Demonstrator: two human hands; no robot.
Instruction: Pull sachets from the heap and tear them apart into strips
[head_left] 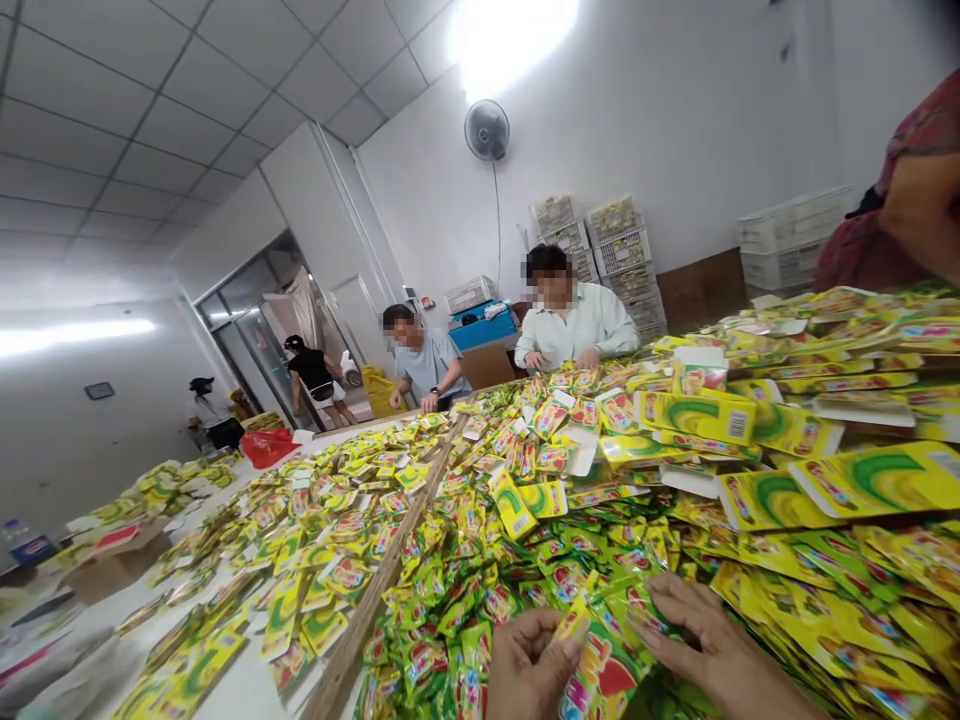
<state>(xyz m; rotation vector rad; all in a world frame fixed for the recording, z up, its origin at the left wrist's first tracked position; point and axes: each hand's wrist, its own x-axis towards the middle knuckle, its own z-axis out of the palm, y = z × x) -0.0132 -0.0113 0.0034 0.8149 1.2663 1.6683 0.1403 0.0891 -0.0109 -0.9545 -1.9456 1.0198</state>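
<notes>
My left hand (531, 662) is at the bottom of the view, fingers curled round a small stack of green and yellow sachets (600, 668). My right hand (705, 645) lies beside it, fingers stretched over the same stack and touching its top packet. Both hands rest at the near edge of a big heap of identical sachets (480, 560) covering the table. Flat yellow-green cartons (697, 415) lie on the heap to the right.
A wooden strip (390, 570) divides the long table. Two people sit at the far end (570, 320), (424, 360); another person's arm (915, 200) shows at the right edge. White crates (600, 235) are stacked by the back wall, and someone stands at the doorway (311, 375).
</notes>
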